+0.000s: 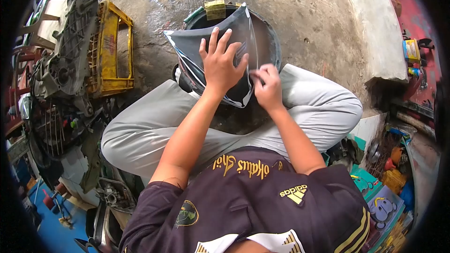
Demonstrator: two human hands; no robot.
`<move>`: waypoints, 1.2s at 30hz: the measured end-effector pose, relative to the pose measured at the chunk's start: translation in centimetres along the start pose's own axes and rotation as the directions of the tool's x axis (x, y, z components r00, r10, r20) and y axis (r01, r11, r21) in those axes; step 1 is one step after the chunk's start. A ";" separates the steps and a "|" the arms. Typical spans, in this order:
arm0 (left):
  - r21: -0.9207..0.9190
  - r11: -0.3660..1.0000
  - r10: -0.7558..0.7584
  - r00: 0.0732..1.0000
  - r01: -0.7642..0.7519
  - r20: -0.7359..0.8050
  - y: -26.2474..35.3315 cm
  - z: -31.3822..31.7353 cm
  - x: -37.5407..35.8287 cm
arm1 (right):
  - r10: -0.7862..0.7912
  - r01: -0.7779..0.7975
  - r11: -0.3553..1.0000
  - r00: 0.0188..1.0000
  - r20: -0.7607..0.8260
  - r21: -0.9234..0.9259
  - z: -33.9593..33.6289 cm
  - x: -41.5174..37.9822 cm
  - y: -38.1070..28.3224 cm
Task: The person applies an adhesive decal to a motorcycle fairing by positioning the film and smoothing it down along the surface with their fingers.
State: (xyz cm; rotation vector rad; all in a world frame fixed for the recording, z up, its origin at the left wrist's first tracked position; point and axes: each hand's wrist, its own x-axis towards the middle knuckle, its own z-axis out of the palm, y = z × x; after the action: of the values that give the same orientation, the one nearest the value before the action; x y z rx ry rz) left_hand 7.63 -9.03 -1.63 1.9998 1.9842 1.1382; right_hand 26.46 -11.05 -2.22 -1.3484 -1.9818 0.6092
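Observation:
A dark grey body panel (192, 37), looking like motorcycle fairing with pale, bare edges and corners, lies tilted across the top of a black bucket (274, 42) between my knees. Spread fingers of my left hand (219, 63) rest flat on its upper face. At the panel's right edge, my right hand (268, 86) is closed and slightly blurred, with a small dark piece at its fingertips that I cannot make out. A yellow piece (215, 9) hangs over the bucket's far rim, beside a green rod-like thing (193, 15).
To the left stand a yellow plastic crate (110, 49) and a metal engine casing (77, 42). The concrete floor (309, 23) has a wet patch beyond the bucket. Tools and boxes (384, 206) crowd the lower right, near a low concrete ledge (384, 42).

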 end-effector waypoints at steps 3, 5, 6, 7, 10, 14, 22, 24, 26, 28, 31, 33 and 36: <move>0.008 1.000 -0.001 1.000 0.001 0.000 -0.1 0.0 0.2 | 0.080 -0.081 0.997 0.994 -0.079 -0.004 1.9 5.1 1.8; 0.011 1.000 0.003 1.000 -0.003 -0.002 -0.1 0.0 0.1 | 0.162 -0.154 0.986 0.979 -0.123 0.069 3.0 8.1 2.9; 0.013 1.000 0.002 1.000 -0.002 0.001 -0.1 -0.1 0.1 | 0.175 -0.163 0.982 0.975 -0.135 0.097 3.2 8.9 2.9; 0.015 1.000 0.002 1.000 -0.002 0.005 -0.1 -0.1 0.1 | 0.122 -0.117 0.992 0.982 -0.144 0.042 3.1 8.8 2.7; 0.004 1.000 0.018 1.000 -0.018 -0.004 -0.2 0.1 0.1 | -0.029 0.018 0.995 0.994 -0.108 -0.099 2.1 6.3 1.6; -0.007 1.000 0.014 1.000 -0.014 -0.008 -0.2 0.0 0.0 | -0.074 0.081 0.991 0.995 0.074 -0.102 -0.3 -1.0 -1.2; 0.014 1.000 0.000 1.000 0.000 0.002 -0.1 0.1 0.1 | 0.085 -0.085 0.995 0.996 -0.013 -0.057 1.4 4.7 0.9; 0.021 1.000 0.004 1.000 -0.004 0.003 -0.1 -0.1 0.1 | 0.122 -0.124 0.992 0.990 -0.073 -0.027 2.6 8.7 2.4; 0.020 1.000 0.006 1.000 -0.007 0.005 0.0 -0.1 0.1 | 0.309 -0.298 0.940 0.950 -0.047 0.167 3.0 11.9 3.1; 0.015 1.000 -0.007 1.000 0.007 0.013 0.0 -0.1 0.1 | 0.336 -0.332 0.934 0.942 -0.006 0.129 2.4 13.0 3.2; 0.015 1.000 -0.004 1.000 0.004 0.005 0.0 0.1 0.1 | 0.209 -0.210 0.969 0.978 0.016 0.130 1.4 11.0 2.7; 0.008 1.000 0.000 1.000 0.000 -0.004 -0.1 0.0 0.2 | 0.225 -0.236 0.959 0.971 0.085 0.158 0.5 7.7 1.4; 0.006 1.000 0.002 1.000 -0.002 -0.003 -0.1 0.0 0.0 | 0.076 -0.070 0.997 0.983 0.168 -0.037 -0.4 1.9 -0.8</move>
State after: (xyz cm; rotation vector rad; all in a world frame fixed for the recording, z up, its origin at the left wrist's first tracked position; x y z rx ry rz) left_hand 7.53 -8.99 -1.72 2.0042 1.9900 1.1384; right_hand 25.77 -9.59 -0.89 -1.4345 -2.0904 0.7525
